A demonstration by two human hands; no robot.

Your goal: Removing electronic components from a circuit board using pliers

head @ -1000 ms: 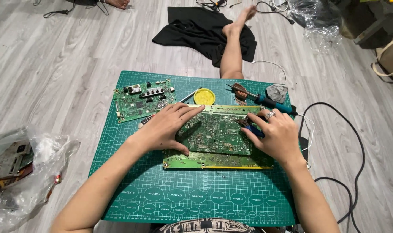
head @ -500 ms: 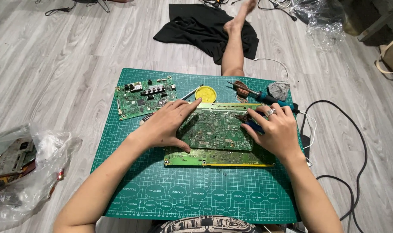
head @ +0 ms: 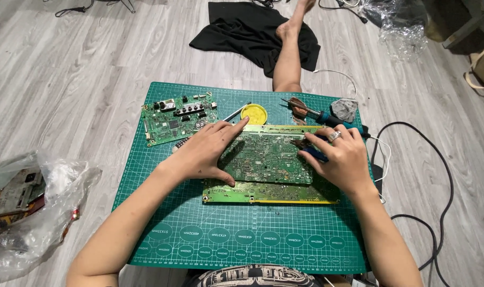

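Seated work on the floor [head: 66, 79], seen from the head camera; green cutting mat [head: 242, 239] at centre.

Large board [head: 266, 159]: lying flat mid-mat, solder side up, stacked on a longer yellow-edged board [head: 268, 194] that shows along its 6 o'clock edge.

Left hand [head: 205, 151]: pressed flat on the large board's 9 o'clock end, fingers spread and apart, index finger stretched toward 1 o'clock, thumb hooked over the near edge. Gripping nothing; only pinning the board down.

Right hand [head: 340, 159]: at the board's 3 o'clock end, ringed, fingers curled together around a blue-handled tool [head: 315, 154] whose tip meets the board surface near that edge.

Change against the frames one second and half a second back: both hands in nearly the same stations on the board, left index now extended further toward the yellow tin [head: 253, 114]; board unshifted on the mat. Judged meaning: steady bracing with tool work at one spot, no new step opened.

Surroundings: small board [head: 178, 118] at 10 o'clock on the mat; yellow tin at 12 o'clock, just beyond the large board; soldering iron [head: 327, 118] and grey wad [head: 344, 109] at 1 o'clock; black cable [head: 444, 186] looping at 3 o'clock off the mat; clear bag [head: 34, 212] of parts at 8 o'clock; black cloth [head: 247, 32] and a bare leg [head: 287, 58] at 12 o'clock.
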